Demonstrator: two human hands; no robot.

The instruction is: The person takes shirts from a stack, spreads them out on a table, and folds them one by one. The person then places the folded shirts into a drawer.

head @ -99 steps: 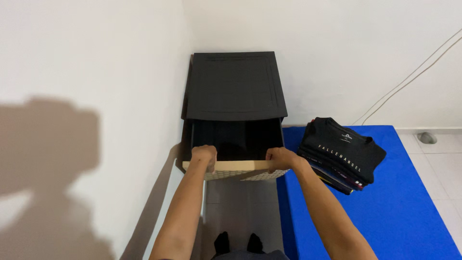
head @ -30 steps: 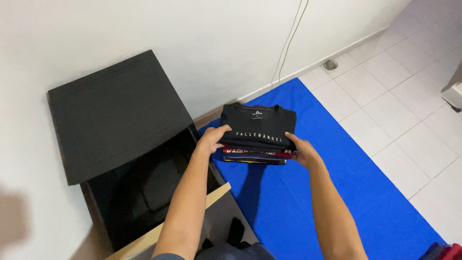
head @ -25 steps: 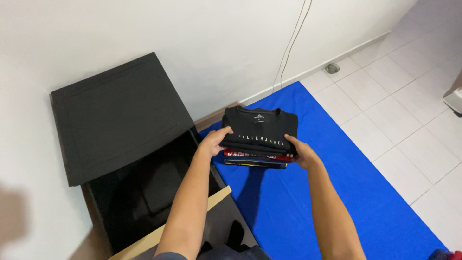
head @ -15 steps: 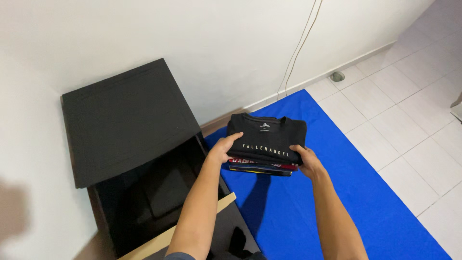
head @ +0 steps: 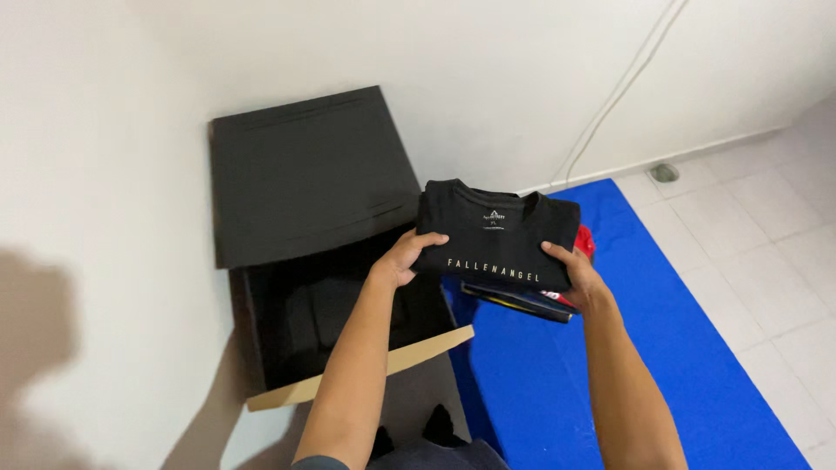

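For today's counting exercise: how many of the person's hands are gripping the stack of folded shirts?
2. The left hand grips the stack of folded shirts at its left edge, above the open black drawer; the right hand grips its right edge, above the blue mat.

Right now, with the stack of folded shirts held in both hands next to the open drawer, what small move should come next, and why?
Probably carry the stack of folded shirts a little further left, over the open drawer, then lower it. The left hand and right hand grip its two sides, it hangs above the blue mat, and only its left edge reaches the drawer's opening.
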